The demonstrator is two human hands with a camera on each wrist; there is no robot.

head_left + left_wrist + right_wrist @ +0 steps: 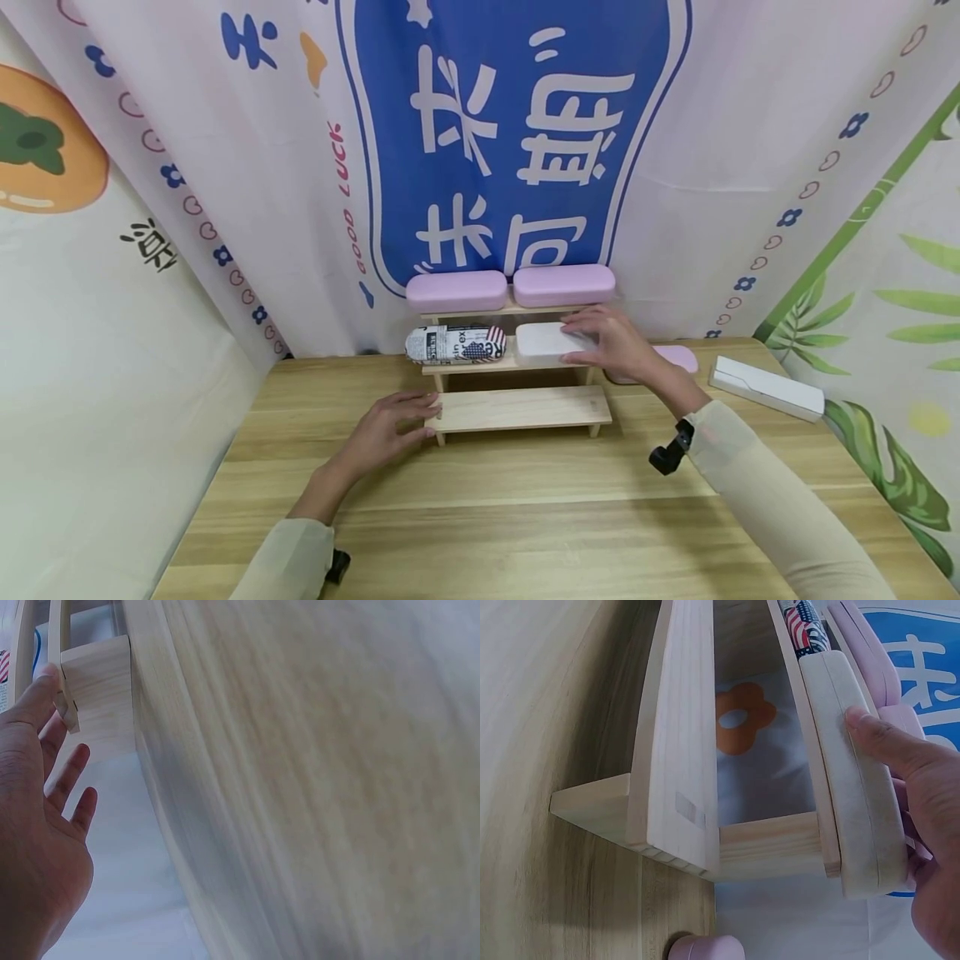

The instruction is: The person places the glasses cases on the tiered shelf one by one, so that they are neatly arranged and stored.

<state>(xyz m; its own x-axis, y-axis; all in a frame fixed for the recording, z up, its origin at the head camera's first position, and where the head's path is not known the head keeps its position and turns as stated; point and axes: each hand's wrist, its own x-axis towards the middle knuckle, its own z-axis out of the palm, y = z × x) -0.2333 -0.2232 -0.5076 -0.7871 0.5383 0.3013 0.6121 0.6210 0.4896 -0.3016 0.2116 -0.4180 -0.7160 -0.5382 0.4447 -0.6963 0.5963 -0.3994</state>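
Observation:
My right hand (611,342) grips the right end of a white glasses case (543,342), thumb on its front face and fingers behind. The case stands at the right of a wooden rack's middle shelf (802,727). Beside it on that shelf lies a newsprint-and-flag patterned glasses case (455,344). My left hand (393,429) touches the left end of the lowest shelf (517,408); in the left wrist view its lower fingers extend loosely past the wood. On the top shelf sit a left pink glasses case (456,291) and a right pink glasses case (564,285).
Right of the rack, another pink case (678,358) lies on the table (480,517), partly behind my right forearm. A long white box (767,387) lies farther right. A printed curtain (697,167) hangs close behind the rack.

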